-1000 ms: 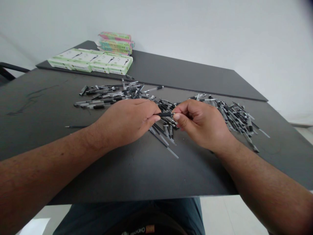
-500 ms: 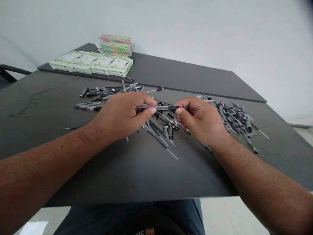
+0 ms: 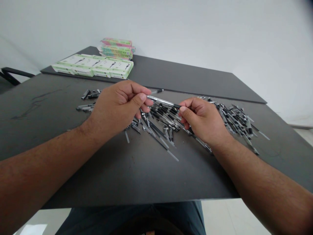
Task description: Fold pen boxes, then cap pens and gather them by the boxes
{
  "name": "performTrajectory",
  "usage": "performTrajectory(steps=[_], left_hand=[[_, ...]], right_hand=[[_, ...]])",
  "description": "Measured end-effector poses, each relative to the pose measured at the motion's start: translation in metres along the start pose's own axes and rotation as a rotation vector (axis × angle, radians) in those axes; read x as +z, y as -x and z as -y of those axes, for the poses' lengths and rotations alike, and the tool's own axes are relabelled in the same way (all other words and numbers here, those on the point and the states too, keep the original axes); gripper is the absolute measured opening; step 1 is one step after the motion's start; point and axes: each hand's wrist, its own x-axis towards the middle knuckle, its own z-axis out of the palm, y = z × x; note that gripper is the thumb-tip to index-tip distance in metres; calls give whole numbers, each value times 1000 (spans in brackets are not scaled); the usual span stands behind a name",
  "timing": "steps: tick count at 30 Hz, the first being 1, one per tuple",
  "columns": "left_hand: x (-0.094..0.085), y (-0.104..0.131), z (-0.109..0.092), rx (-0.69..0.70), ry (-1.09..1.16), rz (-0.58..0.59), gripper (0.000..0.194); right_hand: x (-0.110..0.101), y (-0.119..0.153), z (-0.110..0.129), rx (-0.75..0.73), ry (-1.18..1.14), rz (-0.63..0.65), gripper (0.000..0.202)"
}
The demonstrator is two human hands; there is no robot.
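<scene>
A clear pen with a black grip is held level between my hands, above the heap of pens. My left hand pinches its left end between thumb and forefinger. Thumb and fingers of my right hand close on its black right end. Under and between the hands lies a heap of pens and pen parts. Thin refills and small caps lie on the near side of that heap.
Another pen pile lies to the right. More parts lie left, partly behind my left hand. White-green boxes and a stack of colourful boxes stand on a raised board at the back of the dark table.
My left hand has risen slightly and shifted left, and its grip has moved to the pen's left end. More of the pen shows between the hands, tilted down to the right.
</scene>
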Motion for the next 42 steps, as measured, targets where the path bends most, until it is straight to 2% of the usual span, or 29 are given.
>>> performTrajectory(steps=[7,18,22,30,38,42], left_hand=[[-2,0,6,62,-1,-4,13],[3,3,-4,-5,93,-41,11],[6,2,-6,-26,110,-16,10],[1,1,-1,19,123,66,16],[5,5,-6,27,113,175,18],[9,9,-5,63,79,202,12]], right_hand=[[0,-1,0,-1,24,38,14],[4,4,9,-78,82,123,17],[4,5,10,-89,83,139,18],[6,10,12,-124,79,223,13],[6,16,19,-251,83,246,11],[6,18,22,-210,70,321,14]])
